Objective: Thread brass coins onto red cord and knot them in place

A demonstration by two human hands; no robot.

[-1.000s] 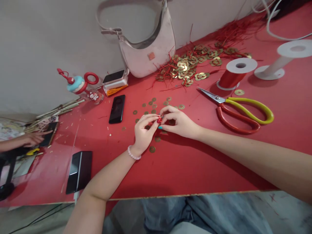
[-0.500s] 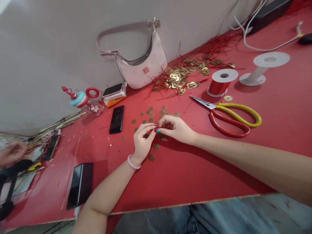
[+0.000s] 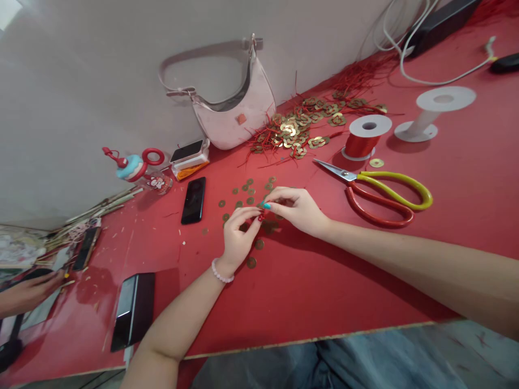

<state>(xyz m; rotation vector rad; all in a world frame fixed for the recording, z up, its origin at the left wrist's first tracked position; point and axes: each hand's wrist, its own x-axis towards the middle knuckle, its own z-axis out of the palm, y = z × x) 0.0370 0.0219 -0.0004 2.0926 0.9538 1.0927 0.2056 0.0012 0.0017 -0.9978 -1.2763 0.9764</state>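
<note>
My left hand (image 3: 237, 235) and my right hand (image 3: 298, 208) meet over the red table (image 3: 324, 281), fingertips pinched together on a small red piece (image 3: 261, 216) that I cannot make out clearly. Loose brass coins (image 3: 247, 192) lie scattered on the table just beyond and under my hands, with two more near my left wrist. A bead bracelet circles that wrist.
Scissors (image 3: 381, 192) with red and yellow handles lie right of my hands. Behind them stand a red ribbon spool (image 3: 363, 138), an empty white spool (image 3: 430, 111), and a pile of coins tied with red cord (image 3: 302, 127). A handbag (image 3: 231, 111), phones (image 3: 193, 200) and another person's hand (image 3: 28, 292) are at left.
The view shifted slightly down at first, then steadied. My right fingers lifted a little over the pinch. The other person's hand at far left moved lower.
</note>
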